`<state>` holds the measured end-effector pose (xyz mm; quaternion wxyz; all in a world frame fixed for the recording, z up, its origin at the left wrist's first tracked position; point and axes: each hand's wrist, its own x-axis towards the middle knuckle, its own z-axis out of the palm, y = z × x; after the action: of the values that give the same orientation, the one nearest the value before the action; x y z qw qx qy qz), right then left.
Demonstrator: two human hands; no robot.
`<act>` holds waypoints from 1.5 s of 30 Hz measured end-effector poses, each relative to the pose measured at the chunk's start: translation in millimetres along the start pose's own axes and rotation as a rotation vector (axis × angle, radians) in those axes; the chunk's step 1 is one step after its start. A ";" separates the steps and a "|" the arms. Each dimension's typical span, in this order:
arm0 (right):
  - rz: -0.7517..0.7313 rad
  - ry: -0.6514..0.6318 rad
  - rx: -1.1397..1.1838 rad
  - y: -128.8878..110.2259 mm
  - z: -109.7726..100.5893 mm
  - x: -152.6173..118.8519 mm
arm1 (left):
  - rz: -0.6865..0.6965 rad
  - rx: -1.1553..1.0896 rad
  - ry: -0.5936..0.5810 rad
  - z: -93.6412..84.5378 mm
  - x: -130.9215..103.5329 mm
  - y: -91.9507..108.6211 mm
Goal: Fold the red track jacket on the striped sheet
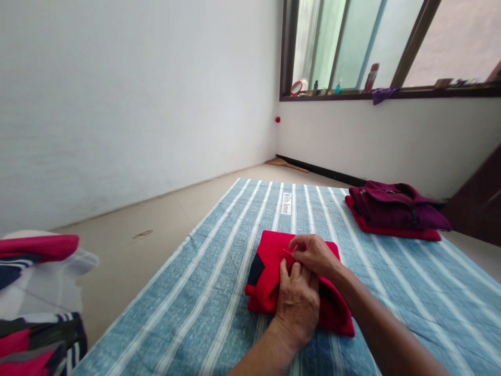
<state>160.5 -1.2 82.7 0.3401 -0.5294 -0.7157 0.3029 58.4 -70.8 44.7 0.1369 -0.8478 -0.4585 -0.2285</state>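
Note:
A folded red garment with a dark navy patch lies on the striped blue cloth in front of me. On its near side rests my left hand, its bent fingers gripping and pressing the red fabric. Just above and to the right, my right hand is closed in a pinch, thumb and forefinger together over the garment. From that pinch a thin pale strand, like a thread, sticks out to the left. Part of the garment is hidden under both hands.
The blue cloth with white stripes carries a "With love" label. Folded maroon and purple clothes are stacked at the right. More clothes sit at the left edge. A broom lies by the wall, below a cluttered windowsill.

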 end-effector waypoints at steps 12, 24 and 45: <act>-0.027 0.105 -0.036 -12.6 -0.3 -3.6 | -0.015 -0.037 0.010 0.2 0.2 -0.5; -0.203 0.138 0.124 -12.0 -3.3 -47.5 | -0.019 -0.051 0.078 11.0 -1.7 -1.2; -0.138 0.327 0.167 -13.9 6.4 -84.3 | -0.007 -0.088 -0.060 -6.0 4.4 1.6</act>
<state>165.2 -86.5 76.0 0.5145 -0.4911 -0.6580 0.2473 60.3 -71.2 52.1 0.0851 -0.8579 -0.4549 -0.2232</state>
